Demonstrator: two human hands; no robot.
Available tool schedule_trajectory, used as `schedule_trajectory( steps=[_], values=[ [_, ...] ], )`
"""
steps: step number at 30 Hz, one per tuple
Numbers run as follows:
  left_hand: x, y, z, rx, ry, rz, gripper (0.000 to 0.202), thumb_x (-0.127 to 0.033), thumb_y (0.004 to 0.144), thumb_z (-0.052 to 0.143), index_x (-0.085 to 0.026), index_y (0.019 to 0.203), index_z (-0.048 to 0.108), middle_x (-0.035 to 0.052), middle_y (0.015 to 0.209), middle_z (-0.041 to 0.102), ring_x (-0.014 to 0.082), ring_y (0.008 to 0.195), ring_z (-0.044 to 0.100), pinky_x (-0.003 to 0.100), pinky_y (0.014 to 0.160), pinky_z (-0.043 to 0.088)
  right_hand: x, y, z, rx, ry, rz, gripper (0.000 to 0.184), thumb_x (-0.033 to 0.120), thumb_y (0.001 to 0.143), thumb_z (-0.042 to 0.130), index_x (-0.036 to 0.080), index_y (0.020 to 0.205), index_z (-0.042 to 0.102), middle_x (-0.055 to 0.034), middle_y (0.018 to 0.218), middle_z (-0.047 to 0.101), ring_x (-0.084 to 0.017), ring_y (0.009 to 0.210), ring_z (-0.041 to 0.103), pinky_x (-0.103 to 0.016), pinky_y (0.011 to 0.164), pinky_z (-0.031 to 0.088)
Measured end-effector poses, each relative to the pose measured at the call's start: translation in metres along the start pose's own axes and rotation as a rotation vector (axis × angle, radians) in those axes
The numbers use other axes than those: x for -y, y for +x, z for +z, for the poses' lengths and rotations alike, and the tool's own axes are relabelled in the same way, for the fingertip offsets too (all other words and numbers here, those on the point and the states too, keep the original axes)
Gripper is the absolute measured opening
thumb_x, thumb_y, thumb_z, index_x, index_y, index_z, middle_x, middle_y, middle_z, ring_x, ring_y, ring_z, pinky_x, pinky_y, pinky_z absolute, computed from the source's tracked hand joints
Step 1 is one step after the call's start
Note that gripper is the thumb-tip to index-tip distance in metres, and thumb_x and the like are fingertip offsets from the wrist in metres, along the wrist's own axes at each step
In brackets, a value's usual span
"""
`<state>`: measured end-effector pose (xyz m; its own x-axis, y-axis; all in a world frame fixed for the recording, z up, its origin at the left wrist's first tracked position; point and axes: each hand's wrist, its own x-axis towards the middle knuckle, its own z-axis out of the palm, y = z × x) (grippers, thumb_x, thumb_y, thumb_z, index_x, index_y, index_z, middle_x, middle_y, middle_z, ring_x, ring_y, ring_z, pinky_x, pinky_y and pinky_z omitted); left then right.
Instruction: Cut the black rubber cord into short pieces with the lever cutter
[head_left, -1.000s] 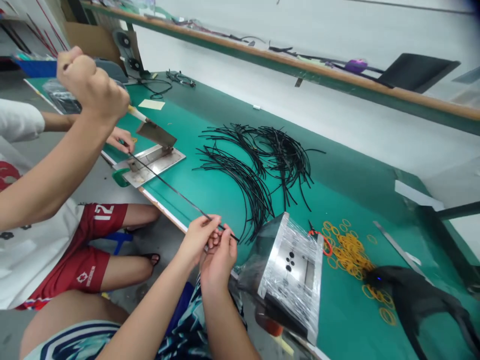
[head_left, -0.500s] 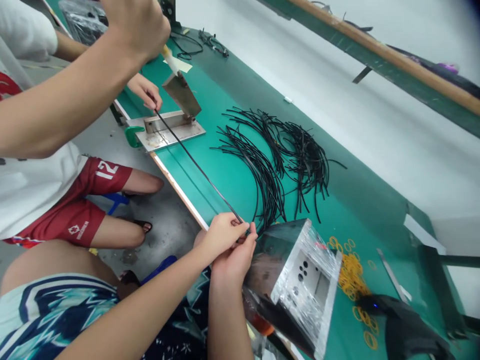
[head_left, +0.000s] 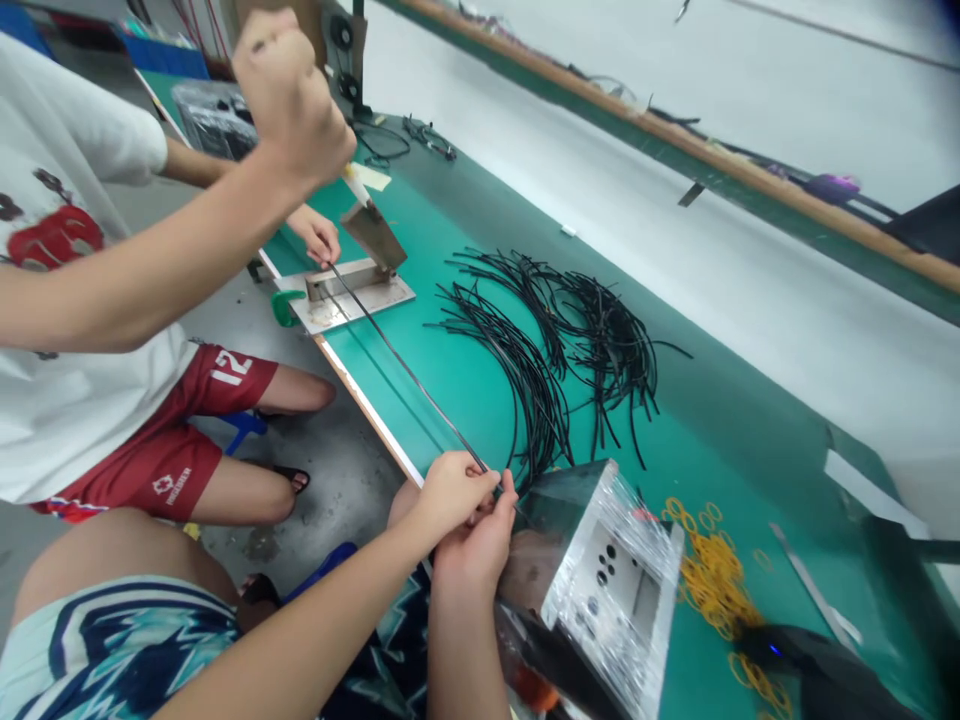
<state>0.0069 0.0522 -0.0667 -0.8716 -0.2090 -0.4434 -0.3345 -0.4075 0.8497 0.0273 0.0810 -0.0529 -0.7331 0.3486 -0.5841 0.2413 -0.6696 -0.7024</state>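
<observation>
My left hand [head_left: 455, 492] pinches a black cable [head_left: 409, 372] close to its near end. Just beside it my right hand [head_left: 480, 535] is closed around the same end, palm up, with the fingertips partly hidden. The cable stretches taut to a lever cutter [head_left: 360, 290], whose blade [head_left: 376, 235] is raised. A co-worker's hand [head_left: 319, 238] holds the far part at the cutter, and the co-worker's other fist [head_left: 296, 95] grips the blade's handle. Bundles of cut black cables [head_left: 517, 370] lie on the green table to the right of the stretched one.
A plastic-wrapped metal box [head_left: 607, 580] stands right of my hands. Yellow rubber bands [head_left: 709, 580] are heaped beyond it, near a metal ruler [head_left: 814, 585] and a dark object [head_left: 817, 665]. A shelf [head_left: 637, 120] runs above the table. The co-worker sits at the left.
The camera view has shifted, so the scene sits slightly lower in the picture. Both my hands keep hold of the cable, and the cutter blade stays raised.
</observation>
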Motion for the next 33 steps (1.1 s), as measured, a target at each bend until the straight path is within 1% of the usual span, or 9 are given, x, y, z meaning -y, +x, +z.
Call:
schedule_trajectory(
  steps=[5, 11, 16, 20, 23, 26, 29, 31, 33],
  values=[
    [-0.006, 0.002, 0.000, 0.064, 0.293, 0.007, 0.027, -0.028, 0.074, 0.059, -0.020, 0.050, 0.053, 0.0006, 0.045, 0.055, 0.0110, 0.033, 0.044, 0.023, 0.035, 0.030, 0.000, 0.003, -0.002, -0.009, -0.009, 0.004, 0.049, 0.048, 0.083, 0.052, 0.030, 0.128, 0.050, 0.0024, 0.079, 0.065, -0.014, 0.073, 0.064, -0.028, 0.067, 0.051],
    [-0.005, 0.007, 0.001, 0.057, 0.318, -0.014, 0.019, -0.028, 0.070, 0.058, -0.019, 0.053, 0.054, -0.0013, 0.044, 0.055, 0.0103, 0.031, 0.043, 0.021, 0.030, 0.030, 0.000, 0.007, -0.005, 0.045, -0.011, -0.012, 0.046, 0.048, 0.077, 0.061, 0.029, 0.118, 0.056, 0.0039, 0.075, 0.064, -0.012, 0.067, 0.062, -0.025, 0.061, 0.050],
    [0.000, 0.009, 0.000, 0.070, 0.323, 0.010, 0.019, -0.027, 0.069, 0.056, -0.018, 0.052, 0.056, -0.0006, 0.044, 0.055, 0.0117, 0.032, 0.047, 0.021, 0.030, 0.032, -0.001, 0.007, -0.007, 0.075, -0.026, -0.021, 0.048, 0.049, 0.076, 0.061, 0.029, 0.119, 0.055, 0.0041, 0.073, 0.064, -0.013, 0.065, 0.062, -0.027, 0.058, 0.050],
    [-0.001, 0.010, 0.001, 0.061, 0.318, 0.001, 0.019, -0.028, 0.069, 0.057, -0.019, 0.052, 0.055, -0.0004, 0.044, 0.055, 0.0129, 0.033, 0.047, 0.022, 0.031, 0.032, -0.002, 0.010, -0.009, 0.101, -0.030, -0.042, 0.047, 0.050, 0.077, 0.059, 0.030, 0.120, 0.054, 0.0037, 0.076, 0.065, -0.014, 0.069, 0.063, -0.028, 0.061, 0.050],
    [-0.003, 0.007, 0.001, 0.002, 0.299, 0.039, 0.019, -0.033, 0.069, 0.063, -0.018, 0.057, 0.057, -0.0002, 0.047, 0.057, 0.0126, 0.035, 0.048, 0.023, 0.034, 0.033, -0.001, 0.010, -0.008, 0.112, -0.007, -0.024, 0.038, 0.047, 0.081, 0.056, 0.028, 0.114, 0.056, 0.0038, 0.080, 0.064, -0.013, 0.072, 0.063, -0.028, 0.065, 0.050],
    [-0.001, 0.001, -0.005, -0.045, 0.150, 0.097, 0.032, -0.048, 0.074, 0.062, -0.017, 0.067, 0.061, -0.0002, 0.050, 0.057, 0.0114, 0.035, 0.047, 0.023, 0.036, 0.033, -0.001, 0.003, -0.004, 0.092, 0.042, 0.054, 0.025, 0.040, 0.084, 0.053, 0.026, 0.104, 0.059, 0.0042, 0.083, 0.062, -0.010, 0.071, 0.061, -0.024, 0.066, 0.049],
    [0.008, -0.008, -0.019, -0.144, -0.160, 0.147, 0.046, -0.061, 0.075, 0.057, -0.016, 0.083, 0.064, 0.0001, 0.058, 0.060, 0.0117, 0.039, 0.052, 0.023, 0.039, 0.039, 0.001, -0.009, 0.004, 0.137, 0.057, 0.063, 0.025, 0.042, 0.081, 0.060, 0.026, 0.100, 0.059, 0.0031, 0.100, 0.061, -0.006, 0.061, 0.054, -0.022, 0.056, 0.046],
    [0.018, -0.014, -0.031, -0.217, -0.361, 0.210, 0.051, -0.063, 0.071, 0.064, -0.015, 0.088, 0.065, 0.0032, 0.069, 0.063, 0.0139, 0.052, 0.061, 0.024, 0.050, 0.049, 0.007, -0.011, 0.014, 0.218, 0.098, -0.031, 0.028, 0.044, 0.078, 0.064, 0.027, 0.100, 0.059, 0.0011, 0.117, 0.058, -0.003, 0.056, 0.047, -0.020, 0.049, 0.040],
    [0.026, -0.018, -0.042, -0.245, -0.476, 0.247, 0.054, -0.062, 0.065, 0.071, -0.013, 0.087, 0.066, 0.0061, 0.075, 0.064, 0.0163, 0.062, 0.065, 0.026, 0.059, 0.053, 0.017, -0.008, 0.026, 0.264, 0.185, -0.214, 0.029, 0.044, 0.079, 0.062, 0.030, 0.104, 0.058, -0.0003, 0.132, 0.052, -0.003, 0.062, 0.050, -0.019, 0.049, 0.036]
  ],
)
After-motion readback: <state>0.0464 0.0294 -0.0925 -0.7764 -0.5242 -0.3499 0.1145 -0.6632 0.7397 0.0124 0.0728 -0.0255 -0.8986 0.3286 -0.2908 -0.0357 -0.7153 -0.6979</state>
